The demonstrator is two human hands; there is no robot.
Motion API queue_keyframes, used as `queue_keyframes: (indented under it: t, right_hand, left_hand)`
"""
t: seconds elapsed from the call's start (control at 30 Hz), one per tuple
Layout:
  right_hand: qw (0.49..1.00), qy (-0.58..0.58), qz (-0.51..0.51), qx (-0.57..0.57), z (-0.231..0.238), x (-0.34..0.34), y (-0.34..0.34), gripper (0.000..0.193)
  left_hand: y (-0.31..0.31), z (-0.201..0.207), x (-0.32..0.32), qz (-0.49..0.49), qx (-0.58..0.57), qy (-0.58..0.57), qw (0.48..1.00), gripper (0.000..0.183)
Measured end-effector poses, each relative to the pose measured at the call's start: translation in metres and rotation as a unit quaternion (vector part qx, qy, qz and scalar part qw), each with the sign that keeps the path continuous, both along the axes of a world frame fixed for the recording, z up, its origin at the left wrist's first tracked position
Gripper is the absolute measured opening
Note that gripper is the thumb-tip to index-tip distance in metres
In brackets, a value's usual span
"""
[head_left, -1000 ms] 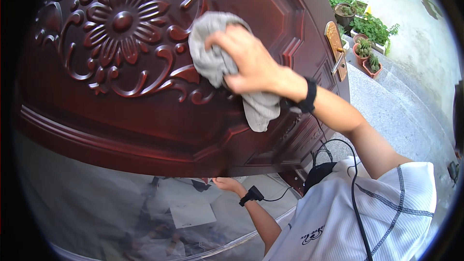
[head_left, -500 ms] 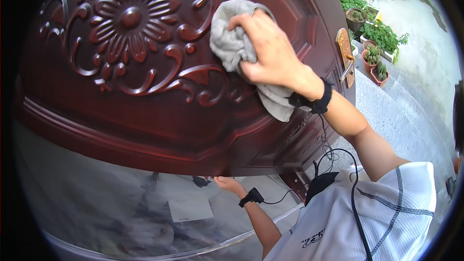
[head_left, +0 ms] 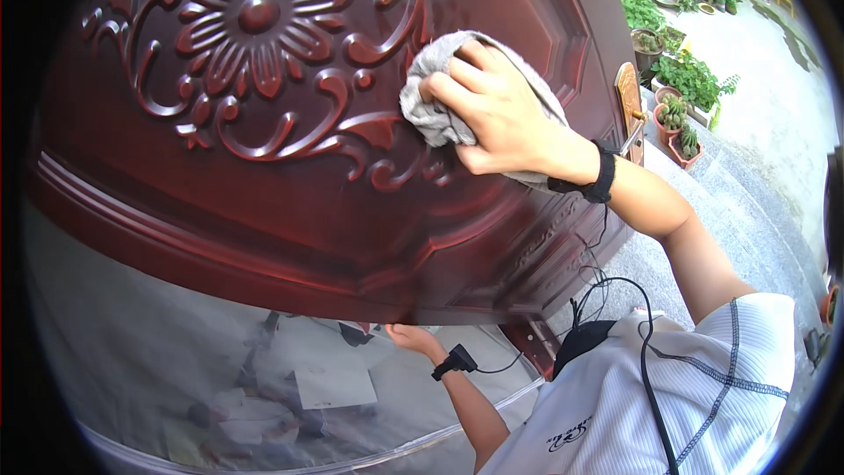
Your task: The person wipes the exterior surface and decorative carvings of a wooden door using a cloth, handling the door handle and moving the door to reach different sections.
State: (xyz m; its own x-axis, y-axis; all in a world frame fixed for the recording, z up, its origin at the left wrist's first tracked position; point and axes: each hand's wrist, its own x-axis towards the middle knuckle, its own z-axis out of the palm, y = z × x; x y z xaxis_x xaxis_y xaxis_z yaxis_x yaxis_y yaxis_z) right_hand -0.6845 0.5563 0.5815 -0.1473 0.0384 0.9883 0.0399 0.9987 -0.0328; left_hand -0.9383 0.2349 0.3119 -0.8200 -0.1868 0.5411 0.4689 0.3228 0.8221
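Observation:
A bunched grey cloth (head_left: 431, 123) lies against the dark red carved door (head_left: 290, 229), just right of its raised flower relief. My right hand (head_left: 501, 119) is closed round the cloth and presses it to the panel, fingers bent and thumb below. Part of the cloth shows behind the wrist. Lower down, my left hand (head_left: 411, 339) grips the door's edge; its fingertips are partly hidden there. Both wrists wear black straps with cables.
A brass-coloured handle plate (head_left: 629, 101) sits on the door's right side. Beyond it are grey stone steps (head_left: 730, 220) and potted plants (head_left: 690, 79). A black cable (head_left: 646, 369) hangs over my white shirt. Clear sheeting (head_left: 158, 343) spreads below the door.
My right hand and the cloth have moved right and slightly down across the panel. The view has shifted a little; my left hand stays at the door edge.

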Motion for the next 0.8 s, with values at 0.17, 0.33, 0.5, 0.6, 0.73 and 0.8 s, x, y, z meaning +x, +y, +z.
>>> queue_keyframes:
  t: [0.17,0.33,0.5,0.6,0.73,0.8]
  right_hand:
    - [1.000,0.009,-0.001,-0.022,-0.008,0.000,0.006,0.049]
    - [0.999,0.034,0.011,-0.006,0.020,0.003,0.016,0.042]
    - [0.998,0.060,0.014,-0.029,0.011,-0.003,0.006,0.039]
    - [0.995,0.089,-0.019,-0.031,0.022,-0.002,0.008,0.037]
    - [0.994,0.073,-0.066,-0.038,0.000,-0.009,-0.004,0.036]
    - [0.994,0.051,-0.077,-0.058,-0.024,-0.018,-0.018,0.035]
  left_hand:
    - [0.007,0.009,0.007,-0.012,0.013,0.011,1.000,0.040]
    - [-0.003,-0.002,-0.002,-0.032,-0.006,-0.016,0.999,0.037]
    - [-0.006,-0.012,-0.006,-0.059,0.049,-0.004,0.997,0.036]
    - [-0.004,-0.009,-0.002,-0.069,0.056,-0.027,0.996,0.035]
    - [0.004,0.001,0.007,-0.067,-0.002,-0.014,0.998,0.030]
    - [0.000,-0.004,0.004,-0.092,0.046,0.022,0.994,0.024]
